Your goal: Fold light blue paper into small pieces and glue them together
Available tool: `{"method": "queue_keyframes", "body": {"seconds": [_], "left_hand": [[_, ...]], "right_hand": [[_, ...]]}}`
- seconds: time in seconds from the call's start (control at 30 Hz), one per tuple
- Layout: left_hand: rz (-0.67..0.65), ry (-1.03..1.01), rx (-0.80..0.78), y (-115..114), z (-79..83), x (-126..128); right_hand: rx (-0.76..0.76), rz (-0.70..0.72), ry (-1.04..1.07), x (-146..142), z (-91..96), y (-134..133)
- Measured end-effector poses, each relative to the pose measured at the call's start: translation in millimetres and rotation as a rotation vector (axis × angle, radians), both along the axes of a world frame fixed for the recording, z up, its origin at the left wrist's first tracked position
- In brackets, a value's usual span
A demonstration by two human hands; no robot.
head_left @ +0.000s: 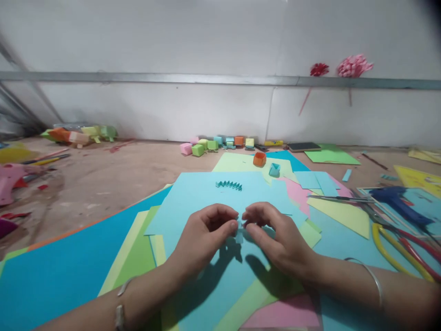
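Observation:
My left hand [203, 236] and my right hand [275, 239] meet fingertip to fingertip over a light blue paper sheet [193, 193]. Both pinch a small folded piece of light blue paper [239, 230] between them, just above the sheet. Fingers of both hands are curled in. A zigzag-folded teal paper strip [228, 185] lies on the same sheet a little beyond my hands. A small orange paper ring [259, 159] and a small blue paper ring [274, 170] rest further back.
Sheets of blue, green, yellow and pink paper [69, 262] are spread beneath my arms. Scissors [403, 248] and a blue glue gun [396, 200] lie at the right. A row of small paper cubes [213, 145] stands by the wall. Paper flowers [353, 66] hang above.

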State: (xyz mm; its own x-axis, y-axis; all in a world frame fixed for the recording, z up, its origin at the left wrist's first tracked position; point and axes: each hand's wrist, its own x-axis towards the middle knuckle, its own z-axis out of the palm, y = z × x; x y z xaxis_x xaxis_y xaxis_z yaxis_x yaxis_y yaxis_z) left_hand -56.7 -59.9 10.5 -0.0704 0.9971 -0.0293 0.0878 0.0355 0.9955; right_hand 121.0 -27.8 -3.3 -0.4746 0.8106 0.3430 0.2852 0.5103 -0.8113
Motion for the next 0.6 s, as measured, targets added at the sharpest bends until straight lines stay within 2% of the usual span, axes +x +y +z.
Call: {"method": "queue_keyframes", "body": {"seconds": [0.07, 0.17, 0.3, 0.43, 0.6], "left_hand": [[0.04, 0.0, 0.011, -1.6, 1.1, 1.7], [0.005, 0.008, 0.033, -3.6, 0.0, 4.6], [-0.062, 0.077, 0.078, -4.2, -2.9, 3.3], [-0.183, 0.219, 0.067, -0.1, 0.1, -5.1], [-0.328, 0.39, 0.21, 8.3, 2.6, -13.7]], "right_hand": [[-0.143, 0.046, 0.02, -1.1, 1.2, -2.8], [-0.235, 0.072, 0.007, -2.0, 1.5, -4.0], [-0.193, 0.044, -0.018, -1.6, 0.5, -2.1], [-0.121, 0.084, -0.048, 0.4, 1.4, 0.2], [-0.111, 0.123, -0.106, 4.9, 14.4, 9.4]]}}
